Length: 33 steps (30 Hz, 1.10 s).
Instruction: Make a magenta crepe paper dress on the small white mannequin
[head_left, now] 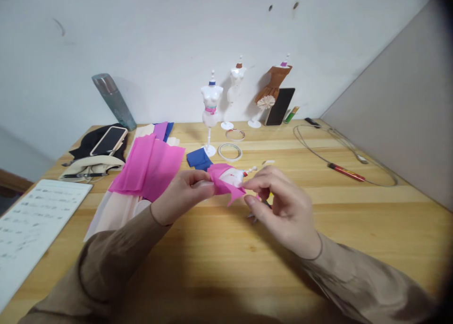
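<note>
Above the table (212, 272), left hand (180, 196) and right hand (283, 210) pinch one pink-wrapped mannequin (228, 180) (three mannequins (211, 102) behind).

The wooden table (226, 272) carries a white printed sheet (31, 225) at its left edge, with a black cloth (85, 150) behind it. Pink sheets (148, 166) overlap cream sheets (113, 210). A folded blue piece (198, 158) and two tape rings (230, 151) lie mid-table. Three small mannequins (211, 111) stand near the wall. A cable loop (339, 149) and a red pen (345, 172) lie on the right.
</note>
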Available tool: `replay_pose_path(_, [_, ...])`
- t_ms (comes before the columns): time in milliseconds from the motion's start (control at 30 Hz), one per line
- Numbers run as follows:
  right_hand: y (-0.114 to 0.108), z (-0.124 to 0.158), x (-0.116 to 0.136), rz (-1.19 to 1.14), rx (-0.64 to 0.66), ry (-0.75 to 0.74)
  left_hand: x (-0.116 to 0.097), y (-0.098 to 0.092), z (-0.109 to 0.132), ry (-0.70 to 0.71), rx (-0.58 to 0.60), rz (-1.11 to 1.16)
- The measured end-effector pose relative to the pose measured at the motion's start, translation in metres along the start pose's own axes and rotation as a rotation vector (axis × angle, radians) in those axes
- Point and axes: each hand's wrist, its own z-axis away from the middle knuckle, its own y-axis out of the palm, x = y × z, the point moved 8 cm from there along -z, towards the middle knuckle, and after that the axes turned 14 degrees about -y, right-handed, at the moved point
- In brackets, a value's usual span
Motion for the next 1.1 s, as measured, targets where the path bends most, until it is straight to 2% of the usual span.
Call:
replay_pose_path(100, [0.001, 0.001, 0.009, 0.115, 0.025, -0.117, -0.001, -0.003, 0.001, 0.07, -0.082, -0.062])
replay_pose_path(200, [0.002, 0.0, 0.017, 0.193, 0.033, -0.194, -0.003, -0.007, 0.004, 0.161, -0.215, -0.144])
replay_pose_path(300, [0.002, 0.0, 0.011, 0.123, 0.024, -0.116, -0.012, -0.008, 0.013, 0.343, -0.351, -0.241])
replay_pose_path(367, [0.002, 0.0, 0.006, 0.088, 0.023, -0.06, -0.017, -0.004, 0.02, 0.447, -0.398, -0.331])
replay_pose_path(533, [0.001, 0.003, -0.002, 0.077, 0.035, 0.016, -0.025, 0.003, 0.029, 0.569, -0.489, -0.537])
replay_pose_path(633, [-0.001, 0.004, -0.007, 0.092, 0.036, 0.089, -0.026, 0.005, 0.031, 0.602, -0.524, -0.614])
replay_pose_path(700, [-0.001, 0.003, -0.005, 0.109, 0.049, 0.073, -0.026, 0.006, 0.031, 0.607, -0.523, -0.644])
replay_pose_path(900, [0.013, -0.001, 0.016, 0.214, 0.232, -0.21, -0.026, 0.009, 0.029, 0.567, -0.502, -0.712])
replay_pose_path(1000, [0.015, 0.001, 0.018, 0.333, 0.229, -0.279, -0.027, 0.01, 0.029, 0.568, -0.505, -0.737])
replay_pose_path(1100, [0.015, 0.002, 0.02, 0.344, 0.203, -0.314, -0.025, 0.01, 0.029, 0.566, -0.512, -0.76])
